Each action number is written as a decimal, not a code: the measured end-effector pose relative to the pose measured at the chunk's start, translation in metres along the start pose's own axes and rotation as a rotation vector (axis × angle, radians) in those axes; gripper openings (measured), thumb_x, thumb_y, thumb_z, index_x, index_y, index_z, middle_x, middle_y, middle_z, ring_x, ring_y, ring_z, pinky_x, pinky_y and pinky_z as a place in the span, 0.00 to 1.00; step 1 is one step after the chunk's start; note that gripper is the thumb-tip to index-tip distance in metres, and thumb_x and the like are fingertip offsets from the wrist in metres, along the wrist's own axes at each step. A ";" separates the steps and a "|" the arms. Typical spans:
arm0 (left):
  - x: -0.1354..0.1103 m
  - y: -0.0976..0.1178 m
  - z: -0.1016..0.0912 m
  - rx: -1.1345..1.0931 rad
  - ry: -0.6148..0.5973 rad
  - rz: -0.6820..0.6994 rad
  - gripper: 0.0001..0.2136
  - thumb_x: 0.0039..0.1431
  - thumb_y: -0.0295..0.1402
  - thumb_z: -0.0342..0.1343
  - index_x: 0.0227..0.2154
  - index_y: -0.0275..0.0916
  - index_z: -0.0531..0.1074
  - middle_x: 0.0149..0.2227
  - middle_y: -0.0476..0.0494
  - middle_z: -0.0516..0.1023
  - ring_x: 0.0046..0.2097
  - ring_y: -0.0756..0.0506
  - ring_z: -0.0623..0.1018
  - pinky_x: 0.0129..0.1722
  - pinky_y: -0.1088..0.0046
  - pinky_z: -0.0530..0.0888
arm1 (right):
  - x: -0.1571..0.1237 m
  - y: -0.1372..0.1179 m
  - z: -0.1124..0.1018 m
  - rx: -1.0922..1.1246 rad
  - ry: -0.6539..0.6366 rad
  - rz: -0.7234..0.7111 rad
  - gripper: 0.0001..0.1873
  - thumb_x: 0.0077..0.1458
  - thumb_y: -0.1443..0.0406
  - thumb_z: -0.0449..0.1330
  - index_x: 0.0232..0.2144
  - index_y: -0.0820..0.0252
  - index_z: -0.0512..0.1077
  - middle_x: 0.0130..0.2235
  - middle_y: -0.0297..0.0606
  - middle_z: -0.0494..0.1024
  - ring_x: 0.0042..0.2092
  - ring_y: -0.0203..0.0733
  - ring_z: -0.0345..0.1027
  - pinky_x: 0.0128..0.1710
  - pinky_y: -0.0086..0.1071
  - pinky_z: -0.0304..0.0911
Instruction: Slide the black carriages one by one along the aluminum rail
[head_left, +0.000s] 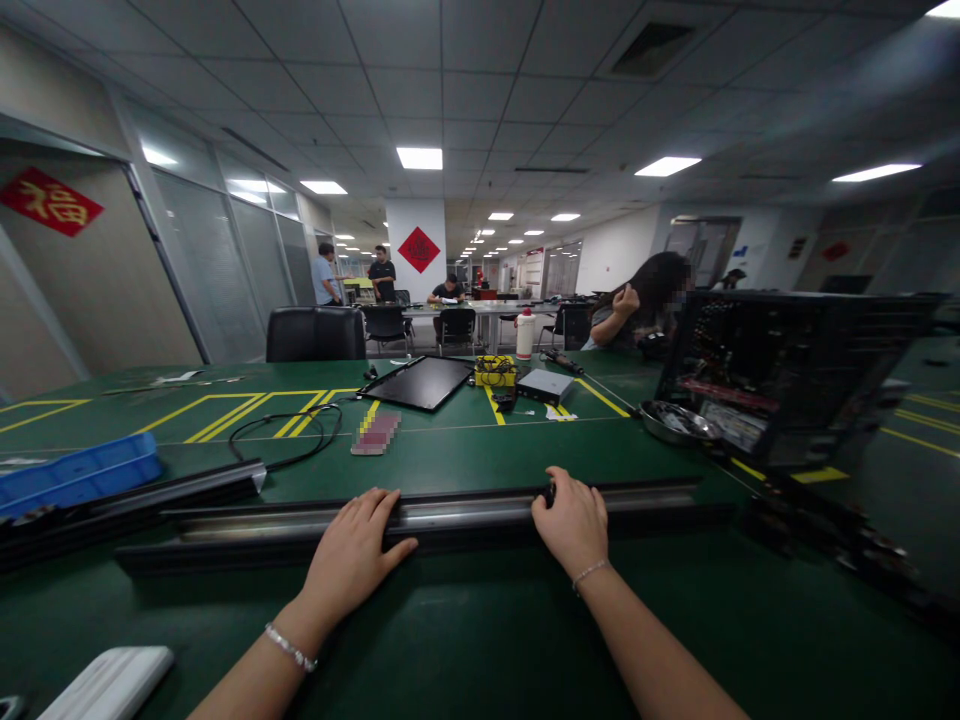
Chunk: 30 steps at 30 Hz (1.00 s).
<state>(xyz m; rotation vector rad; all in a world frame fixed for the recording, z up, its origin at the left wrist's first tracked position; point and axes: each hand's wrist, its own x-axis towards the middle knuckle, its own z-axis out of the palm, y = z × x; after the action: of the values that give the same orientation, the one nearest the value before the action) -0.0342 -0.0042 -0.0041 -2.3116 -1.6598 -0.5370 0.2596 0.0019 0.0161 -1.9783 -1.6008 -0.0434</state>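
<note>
A long metal rail (465, 515) with dark edges and a shiny channel lies across the green table in front of me. My left hand (356, 550) is on the rail's left half, fingers over its far edge and thumb along the near side. On the right half, my right hand (574, 520) has curled fingers, closed on a small black part (550, 495) at the channel. Most of that part is hidden, so its kind cannot be made out. A second rail (187, 490) lies farther left.
A blue tray (82, 475) stands at the left, a white object (112, 685) at the near left. Beyond the rail are a black cable (289, 460), a phone (376, 434), a black panel (420, 382) and a metal bowl (675, 425). An open computer case (772, 370) stands right; a person sits behind.
</note>
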 end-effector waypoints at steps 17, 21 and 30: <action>0.000 0.002 -0.001 0.008 0.020 -0.002 0.29 0.53 0.51 0.48 0.53 0.36 0.64 0.53 0.36 0.69 0.53 0.39 0.69 0.54 0.59 0.64 | 0.002 0.005 0.004 0.025 -0.007 -0.003 0.20 0.48 0.67 0.51 0.47 0.59 0.65 0.45 0.41 0.74 0.50 0.44 0.63 0.57 0.42 0.42; 0.000 0.001 0.000 0.013 0.015 0.000 0.29 0.54 0.51 0.47 0.53 0.37 0.64 0.53 0.36 0.69 0.54 0.39 0.69 0.54 0.60 0.64 | 0.002 0.003 0.001 0.026 -0.009 0.000 0.20 0.48 0.68 0.50 0.46 0.60 0.65 0.44 0.41 0.74 0.49 0.44 0.64 0.57 0.41 0.43; 0.000 -0.001 0.002 0.013 0.018 0.012 0.29 0.54 0.52 0.47 0.53 0.36 0.63 0.53 0.36 0.69 0.54 0.39 0.68 0.54 0.60 0.64 | 0.000 0.007 0.006 -0.011 0.034 -0.016 0.22 0.49 0.66 0.50 0.48 0.59 0.64 0.50 0.43 0.71 0.55 0.46 0.58 0.58 0.47 0.38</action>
<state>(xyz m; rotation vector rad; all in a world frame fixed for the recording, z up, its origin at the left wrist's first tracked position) -0.0346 -0.0034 -0.0059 -2.2991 -1.6361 -0.5413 0.2639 0.0035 0.0083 -1.9628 -1.5977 -0.0924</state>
